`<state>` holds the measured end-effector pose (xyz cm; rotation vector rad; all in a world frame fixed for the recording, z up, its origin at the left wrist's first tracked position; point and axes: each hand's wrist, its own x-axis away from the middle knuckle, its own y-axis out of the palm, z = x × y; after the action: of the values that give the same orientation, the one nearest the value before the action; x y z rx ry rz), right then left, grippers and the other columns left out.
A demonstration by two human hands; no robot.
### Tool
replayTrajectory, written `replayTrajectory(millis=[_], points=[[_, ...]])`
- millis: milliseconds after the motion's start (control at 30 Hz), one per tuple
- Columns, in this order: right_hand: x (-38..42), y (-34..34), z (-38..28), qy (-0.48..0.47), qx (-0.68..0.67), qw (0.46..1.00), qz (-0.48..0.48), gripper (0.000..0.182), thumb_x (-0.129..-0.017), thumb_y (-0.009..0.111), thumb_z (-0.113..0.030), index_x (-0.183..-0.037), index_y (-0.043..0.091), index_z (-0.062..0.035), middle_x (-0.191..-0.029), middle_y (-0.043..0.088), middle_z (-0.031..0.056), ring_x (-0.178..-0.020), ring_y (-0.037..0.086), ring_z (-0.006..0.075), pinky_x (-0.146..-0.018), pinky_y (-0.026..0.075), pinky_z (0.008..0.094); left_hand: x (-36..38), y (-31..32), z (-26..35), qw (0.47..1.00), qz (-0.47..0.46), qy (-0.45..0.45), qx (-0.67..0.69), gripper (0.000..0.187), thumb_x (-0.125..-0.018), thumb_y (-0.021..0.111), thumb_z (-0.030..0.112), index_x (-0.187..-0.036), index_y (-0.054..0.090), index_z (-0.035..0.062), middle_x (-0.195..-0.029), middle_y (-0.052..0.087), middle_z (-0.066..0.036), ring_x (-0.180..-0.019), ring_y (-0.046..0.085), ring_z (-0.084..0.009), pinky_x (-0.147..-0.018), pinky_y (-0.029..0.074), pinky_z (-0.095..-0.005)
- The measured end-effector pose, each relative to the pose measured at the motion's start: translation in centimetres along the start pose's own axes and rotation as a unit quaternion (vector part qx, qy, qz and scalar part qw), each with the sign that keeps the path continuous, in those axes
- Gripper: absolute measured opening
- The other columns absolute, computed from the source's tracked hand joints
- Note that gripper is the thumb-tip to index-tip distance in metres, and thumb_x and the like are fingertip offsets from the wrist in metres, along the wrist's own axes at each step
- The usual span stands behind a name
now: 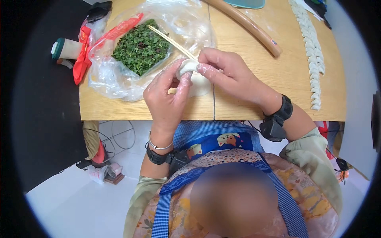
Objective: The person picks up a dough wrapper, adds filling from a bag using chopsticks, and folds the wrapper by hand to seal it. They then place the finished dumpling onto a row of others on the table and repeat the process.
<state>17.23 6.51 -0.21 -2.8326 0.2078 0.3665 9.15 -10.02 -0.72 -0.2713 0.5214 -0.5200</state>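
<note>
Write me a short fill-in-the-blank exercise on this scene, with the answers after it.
The left hand and right hand both hold one piece of white ____.
The chopsticks reach over filling that is mostly ____ in colour.
The rows of dumplings lie toward the person's ____ side.
A bangle circles the ____ wrist.
Missing words: dough; green; right; left.

Two hands (168,93), one dough piece (186,67), two chopsticks (173,43), one rolling pin (247,26), two dumpling rows (310,41).
</note>
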Motion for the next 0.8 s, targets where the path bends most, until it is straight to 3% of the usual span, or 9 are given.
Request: replayTrajectory(millis=[33,133,233,333,433,633,733,800], points=[[0.0,0.2,0.2,-0.036,0.021,0.999,0.020,0.020,-0.093,0.054,-0.021,-0.092,0.056,-0.0010,-0.069,0.053,0.0110,-0.062,0.052,0.0216,-0.060,0.043,0.0338,0.0,0.1,0.0,1.000,0.002,0.000,0.000,0.030,-0.079,0.069,-0.001,-0.109,0.067,-0.0004,-0.078,0.068,-0.011,-0.062,0.066,-0.0145,-0.058,0.052,-0.0254],[0.1,0.3,0.3,-0.070,0.117,0.991,0.000,0.019,-0.090,0.057,-0.018,-0.100,0.054,-0.0026,-0.071,0.054,0.0118,-0.062,0.056,0.0236,-0.059,0.044,0.0350,-0.1,0.1,-0.1,0.999,0.021,-0.021,0.041,0.031,-0.079,0.068,-0.001,-0.110,0.067,0.0006,-0.078,0.068,-0.011,-0.061,0.065,-0.0134,-0.058,0.051,-0.0255],[0.3,0.5,-0.3,-0.024,0.063,0.997,0.039,0.026,-0.087,0.060,-0.015,-0.108,0.051,-0.0043,-0.076,0.057,0.0141,-0.065,0.060,0.0269,-0.059,0.046,0.0358,-0.2,0.1,0.1,1.000,0.017,-0.002,0.018,0.031,-0.079,0.068,-0.001,-0.111,0.067,0.0014,-0.080,0.068,-0.012,-0.063,0.065,-0.0145,-0.058,0.051,-0.0261],[0.1,0.4,-0.8,-0.045,0.093,0.994,0.038,0.032,-0.085,0.063,-0.012,-0.113,0.049,-0.0050,-0.081,0.059,0.0160,-0.066,0.061,0.0295,-0.060,0.047,0.0365,-0.2,0.1,0.4,0.996,0.011,0.065,-0.063,0.032,-0.078,0.068,-0.001,-0.110,0.068,0.0019,-0.083,0.068,-0.012,-0.065,0.065,-0.0151,-0.058,0.052,-0.0264],[0.0,0.4,-0.6,-0.030,0.121,0.992,0.030,0.033,-0.084,0.064,-0.012,-0.113,0.050,-0.0048,-0.084,0.061,0.0174,-0.069,0.062,0.0324,-0.061,0.048,0.0388,0.0,0.3,0.2,0.994,-0.023,0.069,-0.081,0.034,-0.078,0.067,-0.002,-0.112,0.066,0.0002,-0.086,0.067,-0.013,-0.067,0.064,-0.0170,-0.059,0.052,-0.0275],[0.0,0.3,-0.3,-0.049,0.191,0.980,0.036,0.032,-0.083,0.065,-0.012,-0.110,0.051,-0.0044,-0.088,0.063,0.0181,-0.076,0.064,0.0349,-0.064,0.050,0.0414,0.4,0.6,-0.3,0.999,-0.044,0.001,0.018,0.036,-0.082,0.061,-0.003,-0.119,0.060,-0.0039,-0.089,0.068,-0.015,-0.071,0.066,-0.0184,-0.065,0.054,-0.0287],[0.1,0.4,0.1,-0.086,0.219,0.971,0.048,0.030,-0.083,0.065,-0.012,-0.109,0.052,-0.0044,-0.089,0.063,0.0171,-0.076,0.063,0.0354,-0.065,0.050,0.0418,0.7,0.7,-0.1,0.998,-0.037,-0.026,0.048,0.033,-0.085,0.060,-0.001,-0.118,0.060,-0.0044,-0.092,0.068,-0.015,-0.078,0.068,-0.0177,-0.067,0.055,-0.0278],[-0.1,0.2,0.1,-0.086,0.211,0.972,0.055,0.029,-0.083,0.065,-0.013,-0.108,0.053,-0.0046,-0.089,0.063,0.0166,-0.076,0.063,0.0352,-0.064,0.050,0.0417,1.0,0.6,0.2,0.992,-0.080,-0.064,0.074,0.037,-0.094,0.051,-0.001,-0.131,0.049,-0.0038,-0.109,0.062,-0.010,-0.098,0.063,-0.0152,-0.077,0.054,-0.0254]])
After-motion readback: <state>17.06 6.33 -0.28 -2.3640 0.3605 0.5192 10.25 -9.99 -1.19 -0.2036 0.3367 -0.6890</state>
